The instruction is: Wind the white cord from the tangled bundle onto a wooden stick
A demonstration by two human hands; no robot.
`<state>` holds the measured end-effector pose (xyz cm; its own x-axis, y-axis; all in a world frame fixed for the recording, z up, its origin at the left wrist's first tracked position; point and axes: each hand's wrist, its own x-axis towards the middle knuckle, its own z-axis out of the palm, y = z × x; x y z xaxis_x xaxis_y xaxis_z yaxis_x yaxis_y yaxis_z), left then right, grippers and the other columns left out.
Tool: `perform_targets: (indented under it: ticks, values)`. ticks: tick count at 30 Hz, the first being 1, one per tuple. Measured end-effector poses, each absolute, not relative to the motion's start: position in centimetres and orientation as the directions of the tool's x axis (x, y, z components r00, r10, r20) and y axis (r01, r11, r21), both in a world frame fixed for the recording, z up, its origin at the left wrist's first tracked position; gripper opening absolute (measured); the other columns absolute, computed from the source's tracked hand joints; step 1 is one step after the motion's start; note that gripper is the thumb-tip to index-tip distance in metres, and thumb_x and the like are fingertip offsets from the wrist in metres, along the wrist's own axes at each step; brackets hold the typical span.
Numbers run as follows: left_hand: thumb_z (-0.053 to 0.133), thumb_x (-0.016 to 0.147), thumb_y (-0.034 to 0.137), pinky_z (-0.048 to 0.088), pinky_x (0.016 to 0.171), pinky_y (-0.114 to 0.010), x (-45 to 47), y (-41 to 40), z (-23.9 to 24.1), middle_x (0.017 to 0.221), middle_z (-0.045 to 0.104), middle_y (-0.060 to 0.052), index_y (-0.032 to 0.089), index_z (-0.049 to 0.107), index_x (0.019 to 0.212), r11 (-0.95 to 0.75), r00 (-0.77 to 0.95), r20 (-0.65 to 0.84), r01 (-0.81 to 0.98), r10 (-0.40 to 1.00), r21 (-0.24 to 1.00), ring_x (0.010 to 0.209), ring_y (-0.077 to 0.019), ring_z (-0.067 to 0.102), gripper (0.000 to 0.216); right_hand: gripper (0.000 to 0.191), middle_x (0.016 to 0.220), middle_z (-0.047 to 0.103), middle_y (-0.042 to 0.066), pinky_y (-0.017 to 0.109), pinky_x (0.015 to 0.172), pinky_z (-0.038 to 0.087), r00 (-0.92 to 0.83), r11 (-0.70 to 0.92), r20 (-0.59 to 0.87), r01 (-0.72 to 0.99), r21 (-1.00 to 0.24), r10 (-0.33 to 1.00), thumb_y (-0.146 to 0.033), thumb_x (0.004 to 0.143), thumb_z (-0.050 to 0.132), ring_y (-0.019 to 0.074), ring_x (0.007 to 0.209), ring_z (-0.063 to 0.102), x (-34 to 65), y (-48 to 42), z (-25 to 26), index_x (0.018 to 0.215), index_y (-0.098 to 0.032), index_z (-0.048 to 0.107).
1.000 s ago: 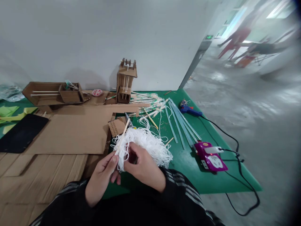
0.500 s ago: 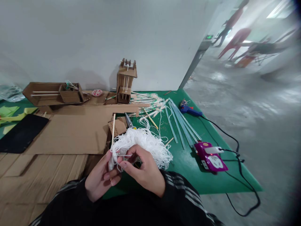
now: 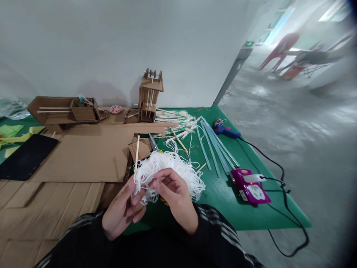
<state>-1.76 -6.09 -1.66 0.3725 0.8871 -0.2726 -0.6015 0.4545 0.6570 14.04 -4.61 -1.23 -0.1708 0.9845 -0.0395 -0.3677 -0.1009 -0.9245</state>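
Observation:
A loose heap of white string (image 3: 178, 167) lies at the front of the green table. My left hand (image 3: 122, 208) is closed around a bunch of the string, with a thin wooden stick (image 3: 137, 152) standing up out of its grip. My right hand (image 3: 175, 197) pinches a strand of the string between thumb and forefinger, just to the right of the left hand. Behind the heap lie scissors (image 3: 154, 143), partly covered, and a small cardboard piece (image 3: 141, 149).
Cardboard sheets (image 3: 83, 156) cover the left, with a black tablet-like slab (image 3: 26, 158). Cardboard models (image 3: 149, 98) stand by the wall. To the right are clear glue sticks (image 3: 216, 145), a blue glue gun (image 3: 226, 131), a purple power strip (image 3: 251, 186) and cables.
My right hand has drawn slightly up and right with the strand. My left hand and the stick have shifted a little right. In the background, a person has gone from view.

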Motion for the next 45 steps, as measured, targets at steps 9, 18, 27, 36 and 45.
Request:
perform_targets:
  ticks: [9,18,27,36,45]
  values:
    - [0.052,0.091,0.04,0.03,0.035,-0.009,-2.0,-6.5,-1.7,0.058,0.045,0.009,0.023,0.054,0.102,0.513,0.428,-0.312,-0.514,0.848,0.687,0.037,-0.0017,0.018,0.02,0.017,0.073,0.057,0.0,0.025,0.066,0.041,-0.394,0.04,0.047,-0.027,-0.999,0.918,-0.027,0.091,0.055,0.0125,0.067,0.047,14.3,-4.5,-0.8,0.086,-0.015,0.066]
    - [0.049,0.092,0.049,0.036,0.028,-0.011,-2.1,-6.6,-2.2,0.052,0.051,0.009,0.026,0.043,0.122,0.551,0.544,-0.307,-0.37,0.781,0.748,0.029,-0.0011,0.024,0.039,0.021,0.073,0.05,-0.001,0.025,0.066,0.041,-0.483,-0.077,0.019,-0.179,-0.981,0.876,-0.034,0.088,0.064,0.0121,0.068,0.045,14.5,-4.1,-1.3,0.094,-0.015,0.069]
    - [0.047,0.095,0.049,0.047,0.031,-0.017,-2.2,-6.7,-3.5,0.059,0.064,0.003,0.03,0.029,0.134,0.59,0.609,-0.31,-0.335,0.731,0.734,0.028,-0.0052,0.044,0.047,0.029,0.072,0.056,0.0,0.023,0.061,0.04,-0.542,-0.191,-0.041,-0.223,-0.956,0.839,-0.041,0.08,0.073,0.0105,0.064,0.047,14.5,-3.7,-2.1,0.09,-0.014,0.069]
    - [0.055,0.09,0.051,0.058,0.05,-0.028,-1.8,-7.1,-2.7,0.094,0.072,-0.005,0.037,0.017,0.131,0.368,0.513,-0.104,-0.445,0.852,0.816,0.046,-0.0113,0.065,0.058,0.028,0.068,0.054,-0.002,0.019,0.048,0.033,-0.255,-0.242,-0.144,-0.41,-0.88,0.956,-0.044,0.081,0.07,0.0066,0.051,0.04,13.5,-3.7,-1.9,0.086,-0.017,0.064]
    - [0.052,0.094,0.04,0.046,0.054,-0.022,-1.9,-8.3,-1.9,0.075,0.062,0.002,0.025,0.044,0.122,0.197,0.143,-0.231,0.217,0.963,0.956,0.055,-0.0113,0.055,0.033,0.03,0.063,0.039,-0.006,0.021,0.05,0.029,-0.163,-0.11,-0.069,-0.254,-0.961,0.984,-0.044,0.087,0.064,0.0078,0.055,0.032,14.4,-3.5,-2.6,0.078,-0.018,0.051]
